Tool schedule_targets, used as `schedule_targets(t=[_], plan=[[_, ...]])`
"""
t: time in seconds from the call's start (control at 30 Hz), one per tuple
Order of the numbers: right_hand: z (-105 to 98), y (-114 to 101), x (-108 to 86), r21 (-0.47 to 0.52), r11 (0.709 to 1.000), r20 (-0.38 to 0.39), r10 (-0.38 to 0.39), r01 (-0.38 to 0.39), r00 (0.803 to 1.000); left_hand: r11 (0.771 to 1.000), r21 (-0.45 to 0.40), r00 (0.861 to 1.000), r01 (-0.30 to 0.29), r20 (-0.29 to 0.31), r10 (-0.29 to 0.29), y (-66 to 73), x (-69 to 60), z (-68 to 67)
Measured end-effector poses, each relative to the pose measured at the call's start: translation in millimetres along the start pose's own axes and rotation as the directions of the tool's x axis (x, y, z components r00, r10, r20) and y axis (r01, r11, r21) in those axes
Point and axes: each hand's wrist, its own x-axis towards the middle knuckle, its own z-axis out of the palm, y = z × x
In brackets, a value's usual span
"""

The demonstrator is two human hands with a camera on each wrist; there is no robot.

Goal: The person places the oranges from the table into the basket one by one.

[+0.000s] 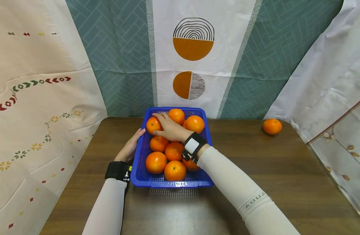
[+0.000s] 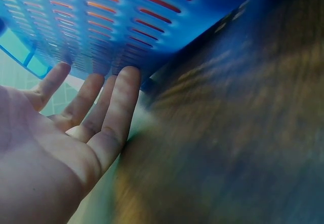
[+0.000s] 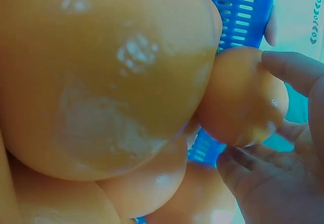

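A blue perforated plastic basket (image 1: 140, 156) holding several oranges stands on the table. Reaching in from the right, my right hand (image 1: 171, 129) grips an orange (image 1: 153, 125) near the basket's far left corner. The right wrist view shows the thumb on one side of this orange (image 3: 243, 97) and fingers on the other. My left hand (image 1: 129, 147) is at the basket's left side. In the left wrist view its fairly straight fingers (image 2: 124, 89) touch the slotted wall (image 2: 76, 26). Other oranges (image 1: 175, 170) lie nearer the front, some partly hidden under my right wrist.
A single orange (image 1: 272, 126) sits on the wooden table (image 1: 250, 169) at the far right, near the back edge. Patterned cloth (image 1: 124, 58) hangs behind the table, with more cloth (image 1: 30, 124) along the left and right sides.
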Motion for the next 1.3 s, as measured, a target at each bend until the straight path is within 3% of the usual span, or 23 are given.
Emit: schedule_targets(t=[0.33,0.67,0.87,1.3], plan=[[-28,-7,-16.8,0.097,0.994,-0.087,-0.051,0.06,0.995,1.0,-0.025,1.0,-0.014,-0.004,0.014,-1.2,-0.3,1.6],[-63,-3,-42.1,0.1,0.99,-0.185,-0.077,0.097,0.98,0.999,-0.044,1.0,-0.011,0.007,0.011,-2.6,0.8,-2.3],[-84,9,-60.4,0.082,0.99,-0.277,-0.089,0.116,0.957,0.999,-0.048,1.0,0.001,0.003,-0.001,-4.1,2.6,-1.4],[-112,60,-97.9,0.1,0.995,-0.416,0.022,0.022,0.909,0.999,-0.028,1.0,-0.015,0.027,0.015,-3.8,0.6,-2.0]])
